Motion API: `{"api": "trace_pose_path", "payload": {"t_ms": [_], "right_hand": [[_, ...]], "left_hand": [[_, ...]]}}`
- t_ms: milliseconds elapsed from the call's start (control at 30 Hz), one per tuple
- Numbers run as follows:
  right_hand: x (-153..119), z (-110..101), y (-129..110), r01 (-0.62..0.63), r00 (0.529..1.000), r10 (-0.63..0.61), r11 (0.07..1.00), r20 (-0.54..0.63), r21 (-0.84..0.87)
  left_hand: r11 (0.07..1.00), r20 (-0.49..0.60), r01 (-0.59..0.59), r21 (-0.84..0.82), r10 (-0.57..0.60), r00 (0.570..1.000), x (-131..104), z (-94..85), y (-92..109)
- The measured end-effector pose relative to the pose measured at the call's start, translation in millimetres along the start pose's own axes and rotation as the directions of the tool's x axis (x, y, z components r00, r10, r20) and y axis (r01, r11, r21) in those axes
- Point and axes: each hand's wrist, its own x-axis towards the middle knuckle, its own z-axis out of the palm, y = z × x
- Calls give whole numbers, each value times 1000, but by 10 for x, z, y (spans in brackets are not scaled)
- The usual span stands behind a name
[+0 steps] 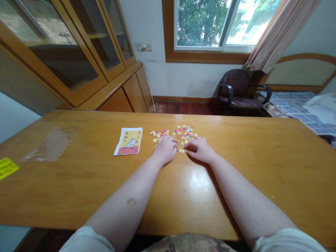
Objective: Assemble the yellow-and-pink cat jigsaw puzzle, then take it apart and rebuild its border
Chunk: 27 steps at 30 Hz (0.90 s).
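Small jigsaw pieces [187, 134], yellow, pink and white, lie in a loose pile on the wooden table [105, 189], beyond and between my hands. My left hand [167, 148] rests at the near left side of the pile with its fingers curled; whatever is under them is hidden. My right hand [198, 148] is at the right, fingers bent and apart from the thumb, its fingertips beside a pale piece [181, 151] lying between the two hands. Left of the pile lies a picture card [130, 142] showing a white animal on yellow and pink.
A clear plastic bag [54, 143] lies at the table's left, with a yellow label [7, 168] near the left edge. Beyond the table stand a glass-door cabinet [112, 96], an armchair [237, 89] and a bed [301, 105].
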Motion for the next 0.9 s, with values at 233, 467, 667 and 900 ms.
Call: {"api": "trace_pose_path", "payload": {"t_ms": [233,467,667,900], "right_hand": [[14,-1,142,-207,943,222,975,-249,85],[-2,-40,158,-451,837,453,889,-307,81],[-3,-44,54,-390,913,354,903,-202,-180],[-110,3,-86,-260,965,238,929,-111,-263]], "left_hand": [[975,74,-203,-88,209,975,-39,-27,70],[983,129,-173,-63,180,975,-28,-34,58],[985,110,-164,-61,170,979,-22,-17,36],[998,81,-68,-4,68,994,-14,-6,18]]}}
